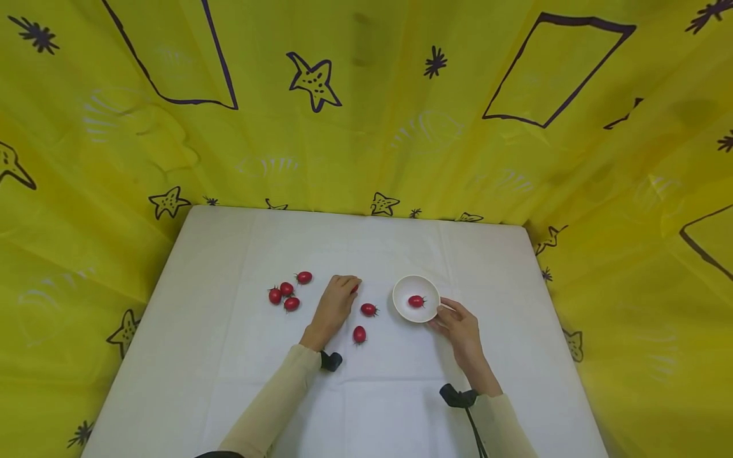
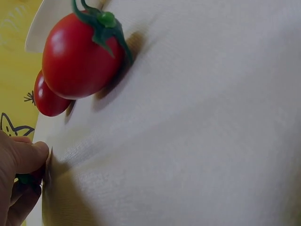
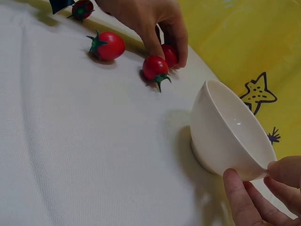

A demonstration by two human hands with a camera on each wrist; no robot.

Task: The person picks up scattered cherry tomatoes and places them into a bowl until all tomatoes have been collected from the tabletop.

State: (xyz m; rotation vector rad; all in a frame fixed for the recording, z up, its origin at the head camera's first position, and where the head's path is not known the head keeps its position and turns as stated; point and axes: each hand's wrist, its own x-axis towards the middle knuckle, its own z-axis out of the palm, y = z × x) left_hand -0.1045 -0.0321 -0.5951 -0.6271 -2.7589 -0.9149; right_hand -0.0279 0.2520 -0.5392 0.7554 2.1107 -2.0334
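My left hand point(image 1: 336, 304) pinches a cherry tomato point(image 1: 354, 289) at the middle of the table; in the left wrist view the thumb covers much of it, and a bit of green stem shows. Two more cherry tomatoes lie just right of this hand, one point(image 1: 368, 310) nearer the bowl and one point(image 1: 359, 334) closer to me. On the right, my right hand point(image 1: 460, 327) holds the rim of a white bowl point(image 1: 405, 317), thumb at the edge and fingers against the outer wall. Inside the bowl lies one cherry tomato point(image 1: 415, 301).
Left of my left hand, several cherry tomatoes point(image 1: 291, 304) lie grouped on the white tablecloth point(image 1: 229, 356). A yellow curtain point(image 1: 355, 140) with dark drawn stars hangs behind and beside the table. Each wrist wears a small black camera point(image 1: 457, 395), the right one with a cable.
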